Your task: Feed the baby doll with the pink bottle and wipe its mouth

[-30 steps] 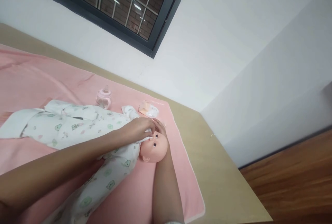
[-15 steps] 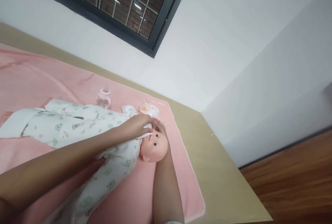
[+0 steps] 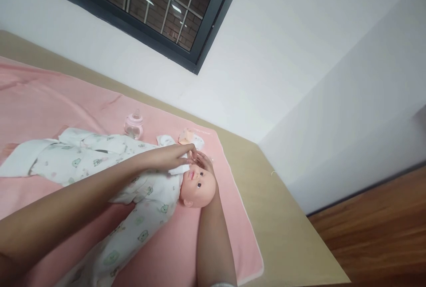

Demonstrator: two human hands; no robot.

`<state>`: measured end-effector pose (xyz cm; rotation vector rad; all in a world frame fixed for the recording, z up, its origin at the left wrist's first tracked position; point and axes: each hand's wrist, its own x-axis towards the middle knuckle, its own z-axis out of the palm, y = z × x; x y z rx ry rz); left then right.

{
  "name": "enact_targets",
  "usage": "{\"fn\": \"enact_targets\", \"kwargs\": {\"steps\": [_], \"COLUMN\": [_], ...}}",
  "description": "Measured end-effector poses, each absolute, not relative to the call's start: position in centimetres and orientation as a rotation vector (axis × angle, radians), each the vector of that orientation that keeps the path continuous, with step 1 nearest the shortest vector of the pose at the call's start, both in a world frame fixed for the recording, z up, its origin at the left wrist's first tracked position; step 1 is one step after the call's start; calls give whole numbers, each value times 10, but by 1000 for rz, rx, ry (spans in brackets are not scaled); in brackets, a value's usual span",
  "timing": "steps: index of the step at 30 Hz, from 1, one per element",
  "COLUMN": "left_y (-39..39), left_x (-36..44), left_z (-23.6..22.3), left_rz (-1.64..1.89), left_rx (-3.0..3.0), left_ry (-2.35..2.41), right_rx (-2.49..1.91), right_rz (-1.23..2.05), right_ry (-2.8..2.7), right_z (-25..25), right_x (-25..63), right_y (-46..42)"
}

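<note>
A bald baby doll (image 3: 203,191) in white printed clothes lies on its back, face up. My left hand (image 3: 171,156) pinches a small white cloth (image 3: 179,170) just below the doll's mouth, over its chin and neck. My right hand (image 3: 204,160) cups the far side of the doll's head, with its forearm passing beneath the head. Much of that hand is hidden by the head and my left fingers. Close beyond my hands sits a small package (image 3: 191,137) with white and orange on it.
A pink baby bottle (image 3: 133,126) stands past the doll's body. The pink sheet (image 3: 239,242) covers part of a tan tabletop (image 3: 276,220). A white wall (image 3: 253,56) with a dark-framed window (image 3: 196,56) rises behind. Wood-grain panelling (image 3: 376,225) is at lower right.
My left hand has drawn back slightly with the white cloth, away from the doll's mouth toward its chest, uncovering the mouth. My right hand stays at the head.
</note>
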<state>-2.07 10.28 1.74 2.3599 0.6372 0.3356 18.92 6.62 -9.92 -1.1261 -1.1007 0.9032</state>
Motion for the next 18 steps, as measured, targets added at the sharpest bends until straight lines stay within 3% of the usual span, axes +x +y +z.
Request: {"fn": "enact_targets", "kwargs": {"steps": [18], "left_y": [98], "left_x": [-17], "left_z": [14], "left_rz": [169], "left_rx": [2433], "left_ry": [591], "right_rx": [-1198], "right_rz": [811], "right_ry": [-1230], "right_z": [-81], "right_x": [183], "right_y": [57]}}
